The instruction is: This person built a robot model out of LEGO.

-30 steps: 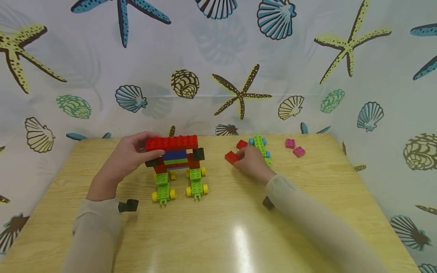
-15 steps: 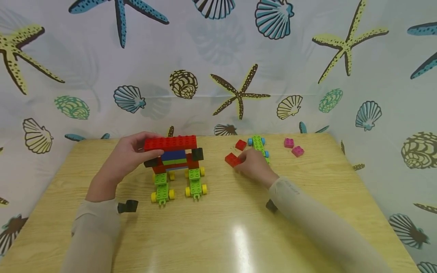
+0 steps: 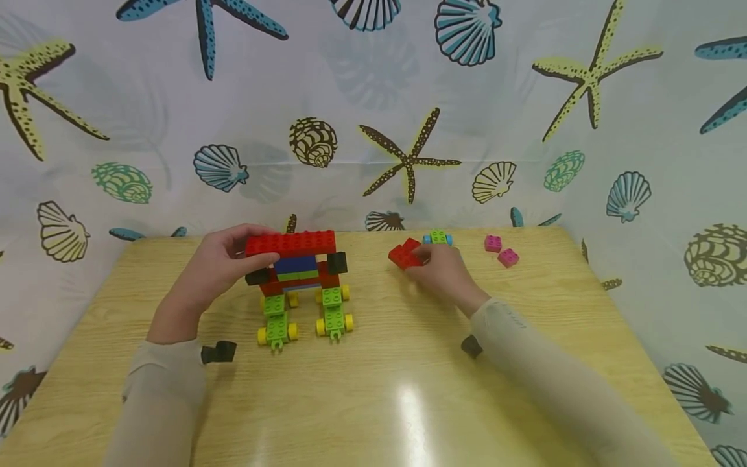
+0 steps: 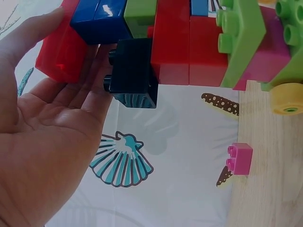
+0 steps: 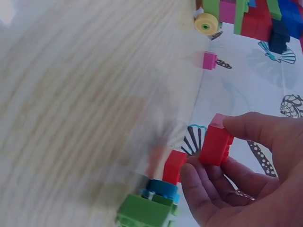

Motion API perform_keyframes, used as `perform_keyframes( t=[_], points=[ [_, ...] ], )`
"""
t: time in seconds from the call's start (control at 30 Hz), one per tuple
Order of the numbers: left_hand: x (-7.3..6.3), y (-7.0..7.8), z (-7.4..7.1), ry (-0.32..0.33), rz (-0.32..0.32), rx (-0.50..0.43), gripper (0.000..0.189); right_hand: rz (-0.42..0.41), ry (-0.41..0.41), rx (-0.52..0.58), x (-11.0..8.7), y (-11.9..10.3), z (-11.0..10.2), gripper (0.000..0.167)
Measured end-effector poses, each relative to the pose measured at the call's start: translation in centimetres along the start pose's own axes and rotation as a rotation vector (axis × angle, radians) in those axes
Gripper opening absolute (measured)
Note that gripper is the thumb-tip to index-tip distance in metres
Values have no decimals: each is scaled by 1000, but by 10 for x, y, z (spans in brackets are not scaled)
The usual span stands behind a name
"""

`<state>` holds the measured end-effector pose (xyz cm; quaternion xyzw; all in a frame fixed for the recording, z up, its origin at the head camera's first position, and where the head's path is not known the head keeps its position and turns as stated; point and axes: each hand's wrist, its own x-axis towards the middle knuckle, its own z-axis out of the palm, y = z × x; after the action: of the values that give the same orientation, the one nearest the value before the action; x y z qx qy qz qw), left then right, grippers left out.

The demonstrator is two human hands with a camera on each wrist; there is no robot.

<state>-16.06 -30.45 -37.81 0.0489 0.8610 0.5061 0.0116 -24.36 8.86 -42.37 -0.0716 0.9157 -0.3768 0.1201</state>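
My left hand (image 3: 216, 272) grips the left end of a tall toy-brick vehicle by its long red top brick (image 3: 303, 243), thumb in front and fingers behind. Below the red top are blue, green, red and black bricks, standing on two green wheeled bases (image 3: 334, 318) with yellow wheels. In the left wrist view a black brick (image 4: 132, 71) juts out beside the fingers. My right hand (image 3: 446, 272) pinches a red brick (image 5: 216, 142) between thumb and fingers, raised from the table. A second red brick (image 5: 173, 165) sits behind it, partly overlapped in the head view.
A green wheeled base (image 3: 438, 237) with blue wheels is mostly hidden behind my right hand. Two pink bricks (image 3: 493, 243) lie at the back right. Another pink brick (image 4: 241, 158) shows in the left wrist view. A seashell-patterned cloth (image 3: 327, 194) hangs behind the table.
The right hand has lifted the red brick off the table and shifted slightly to the right; the brick now overlaps the second red one. The left hand keeps its grip on the vehicle.
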Motion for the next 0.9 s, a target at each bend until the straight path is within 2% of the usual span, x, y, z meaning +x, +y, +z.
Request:
perform_keyframes(
  t=[0.2, 0.43, 0.9],
  points=[
    [0, 0, -1, 3, -5, 1, 54, -40, 42, 3, -2, -6, -11, 47],
    [-1, 0, -2, 0, -5, 1, 54, -92, 39, 75, -8, -17, -22, 44],
    [-2, 2, -5, -4, -23, 16, 58, -180, 36, 105, -23, -59, -37, 44]
  ],
)
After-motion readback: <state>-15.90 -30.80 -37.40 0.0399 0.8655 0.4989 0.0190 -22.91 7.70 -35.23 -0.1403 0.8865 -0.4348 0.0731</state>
